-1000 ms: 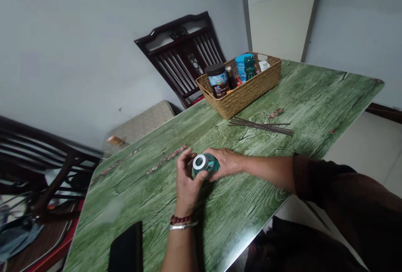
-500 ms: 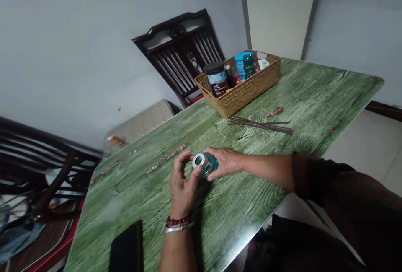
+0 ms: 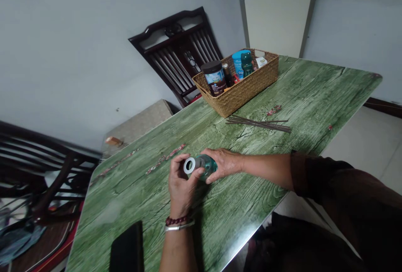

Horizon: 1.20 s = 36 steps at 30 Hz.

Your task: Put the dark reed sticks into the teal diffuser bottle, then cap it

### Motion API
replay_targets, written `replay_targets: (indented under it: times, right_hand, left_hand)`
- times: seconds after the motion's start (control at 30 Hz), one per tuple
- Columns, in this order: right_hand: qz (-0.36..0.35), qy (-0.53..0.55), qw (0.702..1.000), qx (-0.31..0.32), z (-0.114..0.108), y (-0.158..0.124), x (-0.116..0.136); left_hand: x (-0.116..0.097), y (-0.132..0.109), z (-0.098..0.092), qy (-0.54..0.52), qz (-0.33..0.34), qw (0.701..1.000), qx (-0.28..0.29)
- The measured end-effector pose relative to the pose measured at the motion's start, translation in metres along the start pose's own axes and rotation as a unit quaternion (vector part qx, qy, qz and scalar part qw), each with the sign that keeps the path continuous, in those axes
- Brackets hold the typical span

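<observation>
A teal glass diffuser bottle (image 3: 210,166) with a silver ring-shaped collar (image 3: 189,165) is held over the table, its open mouth pointing left and toward me. My right hand (image 3: 223,164) wraps the bottle's body from the right. Around the neck and collar, the thumb and fingers of my left hand (image 3: 182,184) are closed from the left. Part of the bottle is hidden behind my fingers. Beyond my hands lies a bundle of thin dark reed sticks (image 3: 259,123) on the tabletop.
A woven basket (image 3: 248,94) with jars and bottles stands at the table's far side. A black phone-like slab (image 3: 126,247) lies at the near left on the green wood-patterned table (image 3: 125,205). Dark wooden chairs (image 3: 176,50) stand beyond the table and at the left.
The collar has moved left and slightly down, and more grey neck shows between it and the teal body. Both hands keep their hold. The camera view has shifted slightly.
</observation>
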State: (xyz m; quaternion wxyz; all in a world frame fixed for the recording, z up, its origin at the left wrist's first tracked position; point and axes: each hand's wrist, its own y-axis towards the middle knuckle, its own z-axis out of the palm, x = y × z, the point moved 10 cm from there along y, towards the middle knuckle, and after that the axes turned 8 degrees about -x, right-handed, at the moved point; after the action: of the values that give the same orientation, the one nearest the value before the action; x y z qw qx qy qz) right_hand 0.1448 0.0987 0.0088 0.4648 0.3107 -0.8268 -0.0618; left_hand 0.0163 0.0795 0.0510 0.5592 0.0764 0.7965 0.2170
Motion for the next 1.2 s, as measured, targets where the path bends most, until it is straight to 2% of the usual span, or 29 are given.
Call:
replay_targets:
  times: [0.07,0.2,0.53,0.73,0.87,1.0,1.1,1.2]
  right_hand:
    - [0.0,0.01,1.0,0.0,-0.001,0.0,0.002]
    - [0.016,0.007,1.0,0.006,-0.004,-0.001,0.003]
    - [0.01,-0.002,1.0,0.009,-0.003,-0.001,0.004]
    - [0.013,0.008,1.0,0.008,-0.004,-0.001,0.002]
    - [0.019,0.009,1.0,0.016,-0.003,0.0,0.002]
    - [0.021,0.02,0.999,0.014,-0.004,0.0,0.003]
    - [0.009,0.016,1.0,0.01,-0.004,0.0,0.005]
    - [0.008,0.01,1.0,0.006,-0.003,-0.001,0.006]
  left_hand:
    - [-0.001,0.001,-0.001,-0.01,-0.004,1.0,-0.016]
    - [0.001,0.0,0.008,0.007,-0.019,1.0,0.024]
    - [0.009,-0.004,0.012,0.029,-0.035,0.996,0.071]
    - [-0.008,-0.004,0.012,0.033,0.019,0.995,0.089]
    - [-0.013,-0.012,0.02,-0.015,-0.014,0.99,0.142]
    - [-0.017,-0.013,0.02,-0.036,-0.016,0.99,0.139]
    - [-0.007,-0.012,0.023,-0.007,-0.035,0.988,0.147]
    - [0.003,-0.007,0.017,0.013,-0.05,0.993,0.103]
